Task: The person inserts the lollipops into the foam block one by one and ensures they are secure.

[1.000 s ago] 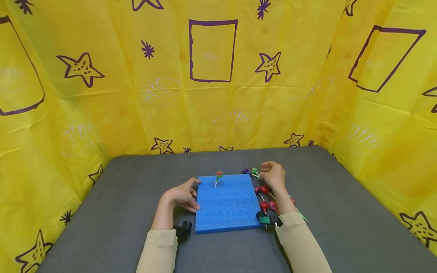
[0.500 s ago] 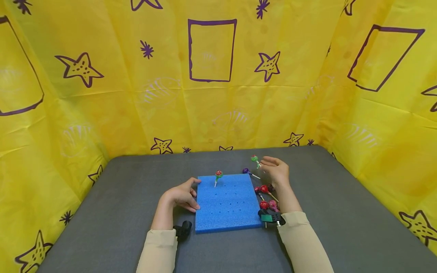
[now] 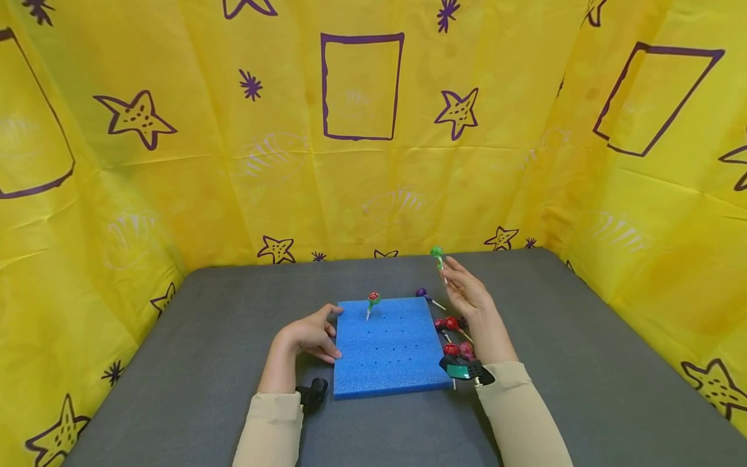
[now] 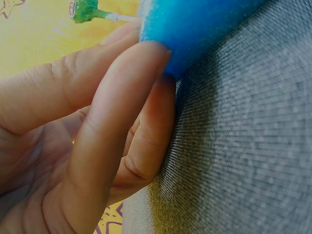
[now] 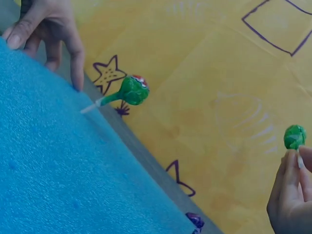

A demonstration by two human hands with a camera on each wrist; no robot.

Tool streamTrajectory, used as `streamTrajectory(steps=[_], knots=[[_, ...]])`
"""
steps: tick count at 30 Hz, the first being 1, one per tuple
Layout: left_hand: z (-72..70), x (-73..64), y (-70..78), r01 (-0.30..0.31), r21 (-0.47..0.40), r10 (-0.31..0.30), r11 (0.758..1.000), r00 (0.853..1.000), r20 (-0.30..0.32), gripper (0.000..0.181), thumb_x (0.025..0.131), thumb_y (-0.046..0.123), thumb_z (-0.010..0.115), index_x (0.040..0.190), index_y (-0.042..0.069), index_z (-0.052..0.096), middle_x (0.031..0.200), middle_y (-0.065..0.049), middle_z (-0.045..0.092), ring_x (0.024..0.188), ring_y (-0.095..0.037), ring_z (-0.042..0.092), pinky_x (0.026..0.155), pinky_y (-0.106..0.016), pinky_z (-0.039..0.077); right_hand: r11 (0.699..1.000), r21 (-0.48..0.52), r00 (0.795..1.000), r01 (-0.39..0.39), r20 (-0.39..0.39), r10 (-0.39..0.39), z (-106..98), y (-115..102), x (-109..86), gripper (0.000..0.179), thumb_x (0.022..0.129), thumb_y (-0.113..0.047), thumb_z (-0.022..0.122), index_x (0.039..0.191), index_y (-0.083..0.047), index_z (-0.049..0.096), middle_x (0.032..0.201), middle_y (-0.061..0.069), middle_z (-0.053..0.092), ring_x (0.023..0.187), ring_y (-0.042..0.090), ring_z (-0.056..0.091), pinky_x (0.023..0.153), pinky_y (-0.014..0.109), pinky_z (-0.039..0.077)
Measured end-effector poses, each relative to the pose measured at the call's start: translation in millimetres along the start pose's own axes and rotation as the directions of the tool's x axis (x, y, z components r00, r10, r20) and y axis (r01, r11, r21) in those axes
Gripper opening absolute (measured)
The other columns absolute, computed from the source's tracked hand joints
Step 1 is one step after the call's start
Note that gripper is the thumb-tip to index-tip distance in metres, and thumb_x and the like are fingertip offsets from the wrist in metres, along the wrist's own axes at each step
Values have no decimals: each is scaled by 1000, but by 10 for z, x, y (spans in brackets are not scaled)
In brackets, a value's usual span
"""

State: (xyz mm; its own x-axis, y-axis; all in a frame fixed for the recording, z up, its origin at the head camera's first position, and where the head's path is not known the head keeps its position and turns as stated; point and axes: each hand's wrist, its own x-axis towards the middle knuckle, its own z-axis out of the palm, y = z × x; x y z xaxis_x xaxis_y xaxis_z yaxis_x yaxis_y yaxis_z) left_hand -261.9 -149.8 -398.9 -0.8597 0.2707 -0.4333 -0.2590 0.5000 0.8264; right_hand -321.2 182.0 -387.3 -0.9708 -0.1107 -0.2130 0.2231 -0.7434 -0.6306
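A blue foam board [image 3: 388, 376] with rows of small holes lies on the table. My left hand [image 3: 309, 334] holds its left edge, thumb and fingertips against the foam, the other fingers bent near the table. One green-and-red lollipop [image 3: 374, 298] stands in a hole near the board's far left corner. Beyond the board's far right corner, my right hand [image 3: 467, 292] is raised. It pinches a second lollipop, in a green wrapper [image 3: 437, 251], by the stick, candy end up; the right wrist view shows this green lollipop [image 5: 294, 137] above the fingertips.
A purple lollipop [image 3: 422, 293] lies by the board's far right corner. Several red and pink lollipops [image 3: 451, 349] lie along its right side, partly beneath the right wrist. A yellow patterned curtain [image 3: 362, 194] surrounds the grey table [image 3: 233, 311] at the back and sides.
My right hand has lifted the green lollipop off the table beside the purple one and turned it upright. The left hand and the board have stayed in place.
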Motion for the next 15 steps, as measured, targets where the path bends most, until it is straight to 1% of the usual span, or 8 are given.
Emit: streamTrajectory(steps=[5, 9, 10, 12, 15], knots=[[-7, 8, -10, -3, -6, 3, 1000, 1000, 6, 95, 77, -13, 74, 153, 16, 26, 108, -15, 45, 71, -20, 68, 65, -33, 64, 1000, -13, 998, -18, 52, 19, 57, 47, -30, 35, 97, 12, 42, 109, -12, 64, 107, 8, 62, 90, 13, 67, 80, 14, 59], [-10, 11, -14, -6, -7, 6, 1000, 1000, 10, 94, 77, -14, 74, 153, 15, 26, 107, -15, 45, 71, -20, 68, 65, -32, 64, 999, -21, 996, -33, 87, 34, 89, 97, -46, 34, 98, 11, 44, 106, -11, 68, 112, 10, 60, 92, 14, 68, 79, 15, 59], [-11, 12, -15, -6, -8, 7, 1000, 1000, 11, 94, 77, -14, 74, 152, 15, 26, 107, -15, 45, 71, -20, 68, 65, -32, 64, 999, -26, 995, -34, 95, 36, 96, 109, -47, 33, 98, 11, 44, 108, -10, 67, 112, 11, 60, 93, 14, 68, 79, 15, 60], [-12, 12, -19, -7, -8, 7, 1000, 1000, 13, 94, 77, -14, 74, 152, 15, 26, 108, -15, 45, 71, -20, 69, 65, -32, 64, 998, -44, 993, -35, 113, 40, 107, 131, -49, 34, 98, 11, 44, 117, -9, 62, 114, 11, 61, 94, 14, 69, 80, 15, 60], [-14, 16, -26, -13, -11, 13, 1000, 1000, 14, 94, 76, -15, 74, 152, 14, 26, 106, -15, 45, 71, -20, 69, 64, -32, 64, 995, -92, 989, -25, 144, 38, 123, 160, -49, 46, 98, 11, 43, 140, -8, 47, 111, 10, 65, 96, 13, 70, 80, 15, 60]])
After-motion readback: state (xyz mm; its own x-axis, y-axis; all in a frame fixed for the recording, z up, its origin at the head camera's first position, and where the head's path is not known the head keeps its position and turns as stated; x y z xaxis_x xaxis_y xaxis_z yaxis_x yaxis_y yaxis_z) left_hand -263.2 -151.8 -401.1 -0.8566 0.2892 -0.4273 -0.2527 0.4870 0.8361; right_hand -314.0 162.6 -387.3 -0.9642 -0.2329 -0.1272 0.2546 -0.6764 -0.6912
